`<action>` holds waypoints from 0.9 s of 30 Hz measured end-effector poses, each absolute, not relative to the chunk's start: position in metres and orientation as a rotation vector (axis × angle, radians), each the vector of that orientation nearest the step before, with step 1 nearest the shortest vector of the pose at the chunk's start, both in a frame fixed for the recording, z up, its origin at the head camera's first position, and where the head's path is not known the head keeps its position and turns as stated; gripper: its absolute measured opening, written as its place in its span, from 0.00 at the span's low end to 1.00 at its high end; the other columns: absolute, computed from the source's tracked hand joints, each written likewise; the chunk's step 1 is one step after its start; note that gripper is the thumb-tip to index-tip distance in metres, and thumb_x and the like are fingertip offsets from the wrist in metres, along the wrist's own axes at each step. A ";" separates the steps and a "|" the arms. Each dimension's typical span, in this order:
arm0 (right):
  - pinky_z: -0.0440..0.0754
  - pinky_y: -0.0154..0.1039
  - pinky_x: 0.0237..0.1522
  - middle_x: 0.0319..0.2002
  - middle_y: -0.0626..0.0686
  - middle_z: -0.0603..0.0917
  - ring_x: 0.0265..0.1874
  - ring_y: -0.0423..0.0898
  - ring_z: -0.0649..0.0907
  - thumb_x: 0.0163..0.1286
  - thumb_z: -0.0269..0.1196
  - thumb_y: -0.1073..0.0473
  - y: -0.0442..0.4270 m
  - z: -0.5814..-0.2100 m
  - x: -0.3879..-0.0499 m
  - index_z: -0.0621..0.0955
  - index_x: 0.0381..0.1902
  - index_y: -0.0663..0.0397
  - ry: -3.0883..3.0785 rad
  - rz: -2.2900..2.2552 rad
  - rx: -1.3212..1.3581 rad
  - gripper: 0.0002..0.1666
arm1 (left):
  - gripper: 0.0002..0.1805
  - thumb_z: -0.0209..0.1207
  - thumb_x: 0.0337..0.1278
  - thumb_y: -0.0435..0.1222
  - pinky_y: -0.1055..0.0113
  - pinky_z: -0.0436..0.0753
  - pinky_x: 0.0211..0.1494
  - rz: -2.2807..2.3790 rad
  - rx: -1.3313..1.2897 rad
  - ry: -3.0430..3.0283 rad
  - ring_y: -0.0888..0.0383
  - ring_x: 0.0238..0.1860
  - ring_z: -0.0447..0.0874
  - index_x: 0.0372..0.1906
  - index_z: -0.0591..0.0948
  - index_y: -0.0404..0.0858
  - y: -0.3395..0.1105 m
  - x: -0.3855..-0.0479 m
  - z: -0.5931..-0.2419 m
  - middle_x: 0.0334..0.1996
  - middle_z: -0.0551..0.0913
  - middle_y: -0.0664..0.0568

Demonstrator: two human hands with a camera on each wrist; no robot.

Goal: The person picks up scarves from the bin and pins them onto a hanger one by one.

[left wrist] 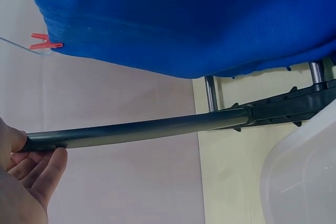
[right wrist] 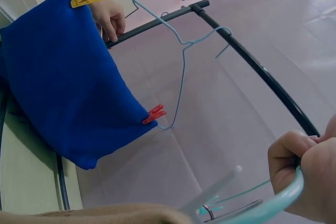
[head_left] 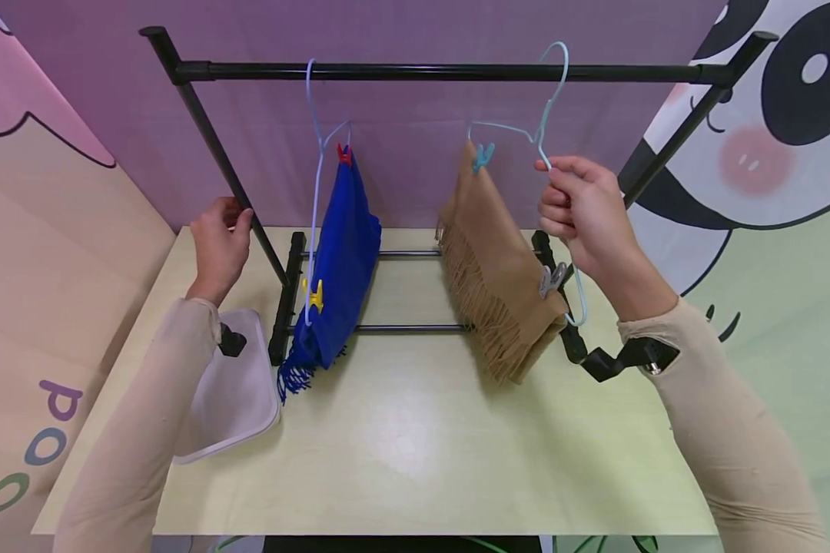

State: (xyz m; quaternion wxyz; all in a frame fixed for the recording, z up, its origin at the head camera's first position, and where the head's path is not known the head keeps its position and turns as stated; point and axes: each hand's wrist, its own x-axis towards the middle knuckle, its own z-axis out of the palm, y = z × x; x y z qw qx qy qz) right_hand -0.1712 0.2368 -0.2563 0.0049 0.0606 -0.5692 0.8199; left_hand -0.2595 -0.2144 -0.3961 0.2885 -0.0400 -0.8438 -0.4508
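Observation:
My right hand (head_left: 588, 211) pinches a light blue hanger (head_left: 545, 127) just below its hook, which curves over the black rack's top bar (head_left: 422, 72). From that hanger hangs a folded tan fringed scarf (head_left: 505, 292), fastened by a blue clothespin (head_left: 483, 157) and a grey clothespin (head_left: 553, 279). At the left, my left hand (head_left: 221, 250) grips the rack's slanted side post (left wrist: 136, 130) between thumb and fingers. A blue fringed scarf (head_left: 346, 246) hangs from a pale hanger (head_left: 316, 207), held by a red clothespin (head_left: 344, 153) and a yellow clothespin (head_left: 314, 294).
The rack stands on a pale wooden table (head_left: 401, 453); its lower rails (head_left: 415, 329) run behind and below the scarves. A white plastic basin (head_left: 238, 384) sits at the left under my forearm. Purple cloth (head_left: 415, 153) and printed cartoon panels (head_left: 754, 169) surround the table.

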 end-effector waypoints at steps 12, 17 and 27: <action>0.47 0.30 0.15 0.19 0.48 0.59 0.15 0.40 0.52 0.78 0.50 0.64 0.238 -0.275 -0.180 0.69 0.54 0.66 -1.780 2.582 0.140 0.11 | 0.14 0.56 0.70 0.33 0.76 0.78 0.44 -1.192 -0.085 -2.257 0.45 0.44 0.88 0.49 0.81 0.25 -0.213 -0.257 -0.397 0.44 0.86 0.36; 0.47 0.30 0.15 0.20 0.48 0.59 0.16 0.40 0.51 0.79 0.50 0.64 0.236 -0.284 -0.181 0.69 0.56 0.65 -1.720 2.609 0.152 0.13 | 0.14 0.55 0.71 0.35 0.78 0.76 0.42 -1.171 -0.076 -2.250 0.45 0.43 0.87 0.49 0.81 0.26 -0.212 -0.258 -0.398 0.44 0.87 0.37; 0.76 0.34 0.21 0.23 0.54 0.72 0.17 0.44 0.71 0.80 0.49 0.56 0.233 -0.317 -0.181 0.73 0.52 0.64 -1.800 2.421 0.274 0.15 | 0.16 0.49 0.75 0.33 0.61 0.85 0.46 -1.168 -0.118 -2.410 0.42 0.42 0.86 0.54 0.77 0.25 -0.209 -0.252 -0.398 0.46 0.85 0.33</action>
